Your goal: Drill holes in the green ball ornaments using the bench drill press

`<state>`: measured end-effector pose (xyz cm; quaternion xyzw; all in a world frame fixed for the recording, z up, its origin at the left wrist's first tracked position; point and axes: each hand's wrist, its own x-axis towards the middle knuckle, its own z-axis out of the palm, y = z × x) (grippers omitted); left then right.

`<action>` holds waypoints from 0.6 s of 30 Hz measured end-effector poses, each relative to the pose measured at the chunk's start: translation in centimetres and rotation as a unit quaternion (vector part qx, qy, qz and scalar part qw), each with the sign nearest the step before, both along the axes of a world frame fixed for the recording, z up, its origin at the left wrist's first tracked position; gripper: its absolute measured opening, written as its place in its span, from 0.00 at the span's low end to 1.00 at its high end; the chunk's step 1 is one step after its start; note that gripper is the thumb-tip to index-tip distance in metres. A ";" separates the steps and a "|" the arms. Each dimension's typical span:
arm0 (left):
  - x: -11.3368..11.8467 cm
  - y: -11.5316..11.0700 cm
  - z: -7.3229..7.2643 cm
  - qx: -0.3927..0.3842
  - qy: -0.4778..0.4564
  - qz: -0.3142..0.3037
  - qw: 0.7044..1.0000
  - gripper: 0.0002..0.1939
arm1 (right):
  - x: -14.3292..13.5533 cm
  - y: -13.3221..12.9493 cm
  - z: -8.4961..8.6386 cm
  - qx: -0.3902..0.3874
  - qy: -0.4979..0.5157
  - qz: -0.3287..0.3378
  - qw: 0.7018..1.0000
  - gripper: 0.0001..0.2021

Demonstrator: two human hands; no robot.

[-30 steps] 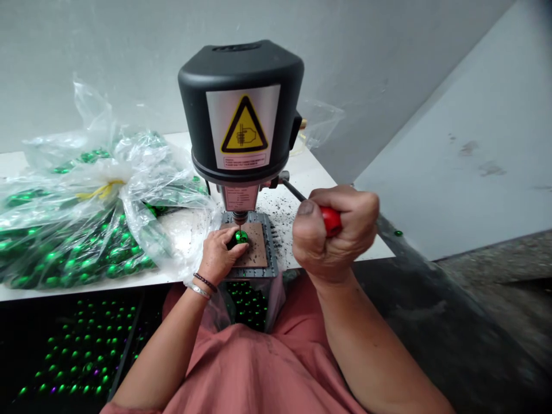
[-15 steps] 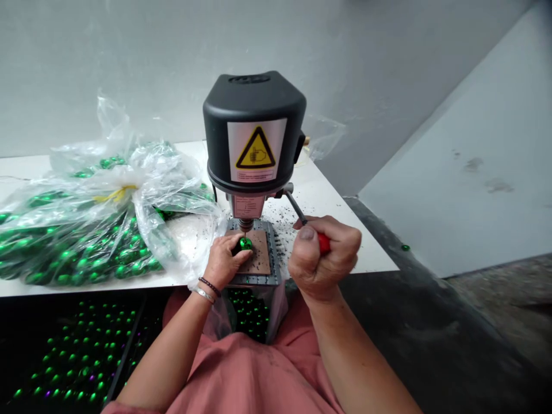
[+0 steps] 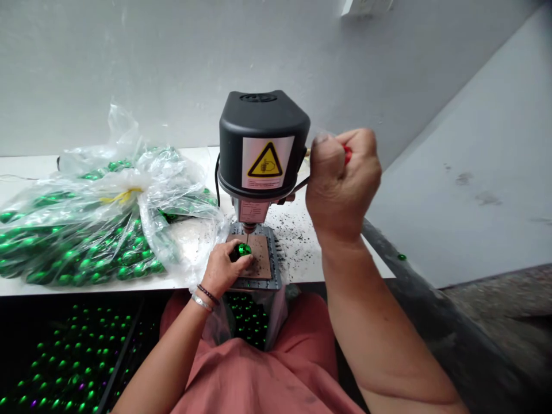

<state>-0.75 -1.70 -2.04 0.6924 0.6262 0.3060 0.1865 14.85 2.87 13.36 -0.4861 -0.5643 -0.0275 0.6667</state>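
Observation:
My left hand (image 3: 223,265) pinches a shiny green ball (image 3: 245,249) between thumb and fingers. The ball rests on a brown board (image 3: 261,265) on the base of a small black drill press (image 3: 264,135). Just over the ball stands the thin drill bit (image 3: 248,236); whether its tip touches the ball I cannot tell. My right hand (image 3: 344,178) is wrapped around the red-knobbed feed lever (image 3: 347,154) at the press's right side, raised to about the height of the motor housing.
Clear plastic bags (image 3: 129,230) of green balls, tied with yellow, lie on the left of the white table (image 3: 297,259). Dark shavings are scattered around the press base. Below the table on the left are many green balls (image 3: 73,345). One green ball (image 3: 402,257) lies at the right.
My right hand has swung the lever upward, and the drill bit has risen, showing more of its length above the ball. My left hand still holds the ball. The view has shifted slightly.

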 end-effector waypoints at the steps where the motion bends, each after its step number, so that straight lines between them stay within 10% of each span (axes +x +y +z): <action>1: -0.3 -0.6 0.5 -0.004 -0.006 -0.018 1.000 0.15 | 0.0 0.4 0.3 -0.016 0.006 0.006 1.000 0.13; 8: -2.0 -4.1 3.1 -0.096 -0.002 -0.265 0.960 0.25 | -0.1 0.4 0.1 -0.030 0.013 0.006 0.999 0.13; 13: -3.6 -2.7 2.1 -0.032 -0.099 -0.019 0.994 0.20 | -0.2 0.4 0.2 -0.046 0.023 -0.006 0.999 0.13; 18: -8.2 -1.0 1.0 0.050 -0.149 0.276 0.948 0.20 | -0.2 0.4 0.4 -0.073 0.040 -0.013 0.996 0.14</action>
